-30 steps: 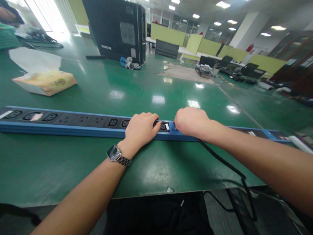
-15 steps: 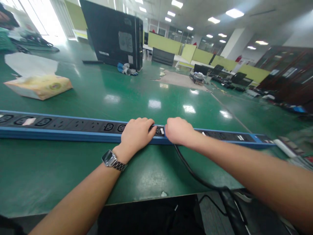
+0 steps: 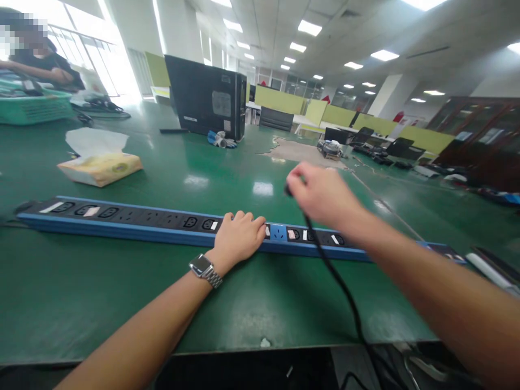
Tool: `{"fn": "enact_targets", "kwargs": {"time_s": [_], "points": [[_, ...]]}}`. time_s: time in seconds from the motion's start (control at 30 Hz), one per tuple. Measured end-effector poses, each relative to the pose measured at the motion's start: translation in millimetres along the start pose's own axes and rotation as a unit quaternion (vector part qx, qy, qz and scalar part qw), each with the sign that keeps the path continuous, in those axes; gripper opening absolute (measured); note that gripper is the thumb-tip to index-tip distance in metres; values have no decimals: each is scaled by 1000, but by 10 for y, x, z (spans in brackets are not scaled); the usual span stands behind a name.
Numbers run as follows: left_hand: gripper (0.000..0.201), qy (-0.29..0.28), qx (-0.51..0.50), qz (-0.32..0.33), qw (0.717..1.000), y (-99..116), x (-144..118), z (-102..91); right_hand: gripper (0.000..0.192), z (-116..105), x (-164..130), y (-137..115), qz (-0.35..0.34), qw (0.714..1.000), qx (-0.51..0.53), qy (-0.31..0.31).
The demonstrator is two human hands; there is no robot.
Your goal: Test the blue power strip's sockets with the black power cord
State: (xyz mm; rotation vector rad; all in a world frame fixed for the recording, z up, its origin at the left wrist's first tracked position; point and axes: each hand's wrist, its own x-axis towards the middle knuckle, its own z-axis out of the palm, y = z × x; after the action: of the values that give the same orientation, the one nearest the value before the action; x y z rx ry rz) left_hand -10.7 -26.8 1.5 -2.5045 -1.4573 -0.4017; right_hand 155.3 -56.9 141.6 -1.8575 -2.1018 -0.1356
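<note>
A long blue-and-black power strip (image 3: pixel 138 232) with several sockets lies across the green table. My left hand (image 3: pixel 239 237), with a watch (image 3: pixel 202 265) on its wrist, is wrapped over the strip's middle and grips it. Just right of those fingers a blue socket (image 3: pixel 278 233) shows. Above the strip, apart from it, my right hand (image 3: pixel 325 195) is closed on the plug (image 3: pixel 288 189) of a black power cord (image 3: pixel 345 290). Most of the plug is hidden by the fingers. From there the cord hangs down past the table's front edge.
A tissue box (image 3: pixel 101 169) stands at the left behind the strip. Farther back are a black computer case (image 3: pixel 203 100), gloves (image 3: pixel 221 140) and a green basket (image 3: pixel 36 108) with a person (image 3: pixel 44 67) beside it. Other items (image 3: pixel 493 268) lie at the strip's right end.
My right hand has lifted up off the strip with the cord's plug, uncovering the blue socket. My left hand stays on the strip. The camera view has shifted, showing more of the strip's left end.
</note>
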Motion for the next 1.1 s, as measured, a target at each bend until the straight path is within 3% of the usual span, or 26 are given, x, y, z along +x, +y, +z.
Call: {"fn": "enact_targets", "kwargs": {"time_s": [0.07,0.13,0.23,0.37,0.57,0.73,0.87,1.0,1.1], "points": [[41,-4,-2,1,1000,5,4,-8,42,-349,75,262,25,998,41,30],[41,-13,-1,-7,1000,6,21,-15,42,-440,96,576,101,991,66,-50],[42,-24,3,-18,1000,-5,56,-7,33,-137,10,987,196,958,69,-197],[43,-25,5,-18,1000,-20,82,21,28,371,-148,1227,204,947,22,-249],[43,-28,2,-26,999,-13,69,8,33,537,-162,1175,118,965,-62,-227],[44,-19,-9,-25,999,-16,55,-3,39,557,-120,1113,101,953,-151,-243],[44,-16,-17,-30,999,-18,50,7,41,569,-81,944,116,946,-185,-240],[46,-11,-18,-26,999,-17,47,18,49,607,-43,837,195,893,-158,-372],[47,-17,-19,-24,999,-12,52,22,50,697,-96,846,169,913,-188,-320]]}}
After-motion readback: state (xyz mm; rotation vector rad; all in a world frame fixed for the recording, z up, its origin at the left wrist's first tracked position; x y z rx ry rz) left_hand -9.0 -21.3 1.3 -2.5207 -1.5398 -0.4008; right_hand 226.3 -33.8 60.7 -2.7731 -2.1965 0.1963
